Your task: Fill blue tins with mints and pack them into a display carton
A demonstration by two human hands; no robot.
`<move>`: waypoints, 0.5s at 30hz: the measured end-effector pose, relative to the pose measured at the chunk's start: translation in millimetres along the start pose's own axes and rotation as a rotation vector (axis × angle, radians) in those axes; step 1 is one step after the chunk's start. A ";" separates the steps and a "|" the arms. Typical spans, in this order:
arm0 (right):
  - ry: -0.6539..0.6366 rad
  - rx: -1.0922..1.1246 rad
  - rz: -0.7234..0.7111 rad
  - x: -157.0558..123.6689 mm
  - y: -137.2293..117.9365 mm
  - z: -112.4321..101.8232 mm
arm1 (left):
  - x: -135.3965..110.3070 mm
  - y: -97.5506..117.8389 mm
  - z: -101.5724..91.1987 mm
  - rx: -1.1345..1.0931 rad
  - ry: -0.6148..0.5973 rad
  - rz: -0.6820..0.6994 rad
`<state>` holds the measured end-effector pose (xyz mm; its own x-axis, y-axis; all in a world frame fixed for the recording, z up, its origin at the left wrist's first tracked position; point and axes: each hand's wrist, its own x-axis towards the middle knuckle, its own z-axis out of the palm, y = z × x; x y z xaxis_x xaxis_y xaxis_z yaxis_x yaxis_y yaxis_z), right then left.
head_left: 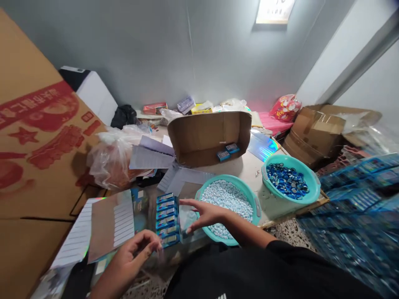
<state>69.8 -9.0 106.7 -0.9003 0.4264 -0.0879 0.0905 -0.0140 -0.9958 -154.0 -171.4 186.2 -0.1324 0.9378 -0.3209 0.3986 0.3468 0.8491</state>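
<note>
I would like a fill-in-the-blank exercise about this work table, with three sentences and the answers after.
1. The basin under the right hand holds small ____ beads.
2. The second basin, further right, holds shiny beads of ____ colour.
3. The stack of small blue boxes lies between the left hand and the right hand, and two more such boxes lie inside the open ____ box.

Missing words: white; blue; cardboard

Red print on big cardboard box (37, 124) upside down, unreadable; small blue packs (167, 220) too blurred.
</note>
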 end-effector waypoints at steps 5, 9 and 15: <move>-0.166 -0.062 0.076 43.5 -11.1 41.1 | -14.9 -50.2 -41.1 -0.126 -0.029 -0.176; -0.022 0.122 0.171 63.7 -11.5 78.1 | -16.8 -80.7 -68.4 -0.310 0.067 -0.224; 0.385 0.144 0.212 78.8 -14.8 118.5 | -13.8 -95.5 -97.3 -0.347 -0.179 -0.186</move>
<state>-52.9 -82.4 111.5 -0.6420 0.7050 -0.3014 0.1716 -0.2510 -0.9527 -278.6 -216.0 150.4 -0.0019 0.8521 -0.5233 0.0497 0.5228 0.8510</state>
